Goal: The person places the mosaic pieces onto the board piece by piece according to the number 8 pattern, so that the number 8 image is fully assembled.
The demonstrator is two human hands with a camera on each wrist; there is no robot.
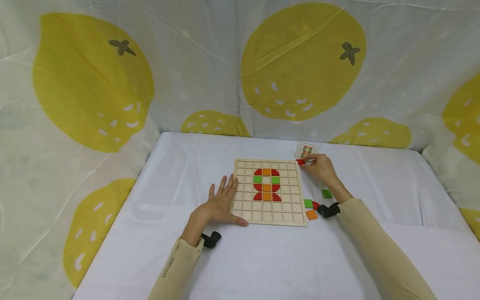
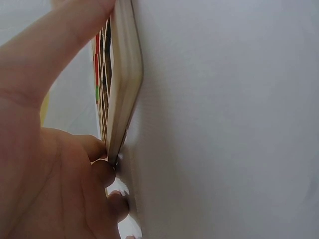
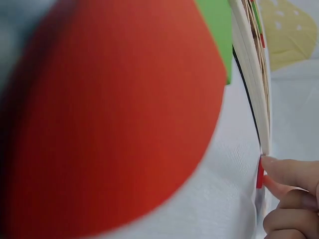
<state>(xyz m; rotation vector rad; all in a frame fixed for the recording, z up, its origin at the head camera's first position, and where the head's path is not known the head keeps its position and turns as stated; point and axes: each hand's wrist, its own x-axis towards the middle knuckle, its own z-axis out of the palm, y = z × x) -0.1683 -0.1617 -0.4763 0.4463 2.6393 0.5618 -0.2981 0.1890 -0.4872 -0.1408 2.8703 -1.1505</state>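
Observation:
A square wooden grid board [image 1: 279, 213] bears a pattern of red rounded, green and orange square tiles in its middle columns. Spread along the board's left side, my left hand [image 1: 217, 207] has its fingers extended, with the thumb reaching the near edge. In the left wrist view, that hand's thumb and fingertips [image 2: 118, 205] meet the board's rim [image 2: 127, 74]. By the far right corner, my right hand [image 1: 319, 168] pinches a red rounded tile [image 1: 300, 162] between thumb and fingers. The right wrist view shows this tile [image 3: 260, 172] edge-on, close to the board's corner.
Right of the board lie a green tile [image 1: 308, 203], an orange tile [image 1: 311, 215] and a red tile [image 1: 316, 205] partly behind the wrist camera. Another green tile [image 1: 327, 193] is beneath the right forearm. A small pattern card [image 1: 300, 149] lies beyond the right hand.

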